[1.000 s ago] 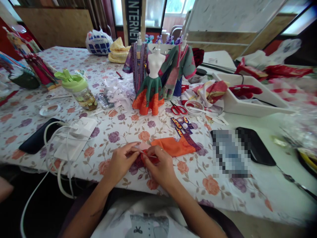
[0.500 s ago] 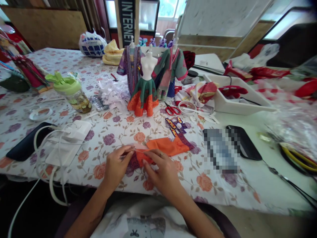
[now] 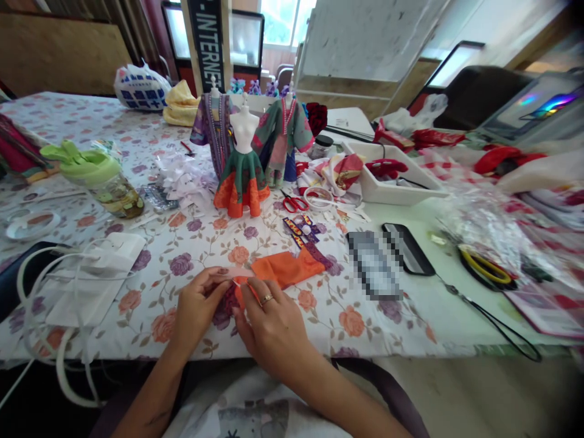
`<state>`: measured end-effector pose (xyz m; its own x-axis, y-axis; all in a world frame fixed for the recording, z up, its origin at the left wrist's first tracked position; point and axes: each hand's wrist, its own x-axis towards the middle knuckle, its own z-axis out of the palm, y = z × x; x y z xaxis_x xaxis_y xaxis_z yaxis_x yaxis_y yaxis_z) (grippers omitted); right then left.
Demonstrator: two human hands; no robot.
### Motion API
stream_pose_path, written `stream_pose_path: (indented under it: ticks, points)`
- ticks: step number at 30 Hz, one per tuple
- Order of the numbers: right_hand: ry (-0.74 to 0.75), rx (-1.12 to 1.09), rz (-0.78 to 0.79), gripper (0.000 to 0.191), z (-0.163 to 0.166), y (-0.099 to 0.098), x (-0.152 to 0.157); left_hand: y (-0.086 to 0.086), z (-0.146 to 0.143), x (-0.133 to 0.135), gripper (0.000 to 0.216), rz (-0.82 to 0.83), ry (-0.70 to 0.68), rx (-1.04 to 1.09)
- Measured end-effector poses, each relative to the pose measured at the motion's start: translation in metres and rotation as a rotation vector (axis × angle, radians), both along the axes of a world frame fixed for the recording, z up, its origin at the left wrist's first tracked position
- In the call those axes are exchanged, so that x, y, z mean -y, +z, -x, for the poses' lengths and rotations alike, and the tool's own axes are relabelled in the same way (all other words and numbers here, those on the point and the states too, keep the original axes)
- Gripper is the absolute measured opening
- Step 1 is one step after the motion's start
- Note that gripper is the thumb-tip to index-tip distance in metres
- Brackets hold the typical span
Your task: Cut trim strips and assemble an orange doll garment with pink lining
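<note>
A small piece of orange cloth (image 3: 283, 271) with dark purple patterned ends lies on the table, its left end between my hands. My left hand (image 3: 197, 307) pinches with thumb and forefinger at that end, beside the purple patterned part. A thin pale strip or thread shows by the fingertips; I cannot make out which. My right hand (image 3: 274, 319), with a ring on one finger, is closed on the orange part of the cloth and covers much of it. The two hands' fingertips are close together.
Beyond stand dress forms, the front one in a green and orange skirt (image 3: 241, 182). Red scissors (image 3: 294, 202), a tape roll (image 3: 318, 198) and a white tray (image 3: 396, 188) lie around. Left are a green-lidded bottle (image 3: 103, 179) and white cables (image 3: 59, 286); right, a black phone (image 3: 408, 249).
The view has turned to the right, so things appear further left. My right hand has come closer to my left and covers more of the cloth's left end.
</note>
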<state>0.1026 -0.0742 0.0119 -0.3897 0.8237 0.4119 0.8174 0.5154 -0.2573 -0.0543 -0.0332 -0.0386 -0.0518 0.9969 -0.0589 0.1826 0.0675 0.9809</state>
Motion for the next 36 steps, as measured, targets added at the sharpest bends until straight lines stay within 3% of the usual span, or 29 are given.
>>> stream_pose_path:
  ticks: [4,10,14,19,24,29,33,36]
  points:
    - [0.064,-0.078,0.100,0.041,0.005,0.001,0.007,0.000,-0.007,-0.003,0.023,0.007,0.068,0.106]
    - [0.097,-0.109,0.229,0.043,0.009,-0.008,0.008,-0.002,-0.004,-0.005,0.021,0.077,0.027,0.267]
    - [0.115,-0.122,0.213,0.045,0.011,-0.012,0.005,-0.004,0.005,-0.004,0.021,0.187,-0.005,0.328]
    - [0.155,-0.110,0.170,0.046,0.014,-0.015,0.004,-0.008,0.009,-0.003,0.022,0.196,0.000,0.300]
    - [0.191,-0.006,0.122,0.045,0.017,-0.019,0.000,0.000,0.005,-0.001,0.020,0.181,0.015,0.453]
    - [0.228,0.059,0.091,0.043,0.021,-0.021,0.003,0.005,0.006,-0.002,0.017,0.206,-0.018,0.376]
    - [0.242,-0.079,0.056,0.028,0.001,-0.017,-0.003,0.001,0.009,-0.003,0.021,0.235,-0.055,0.333]
    - [0.075,-0.156,0.040,0.024,-0.038,-0.007,-0.044,-0.001,0.012,-0.004,0.023,0.247,-0.059,0.269]
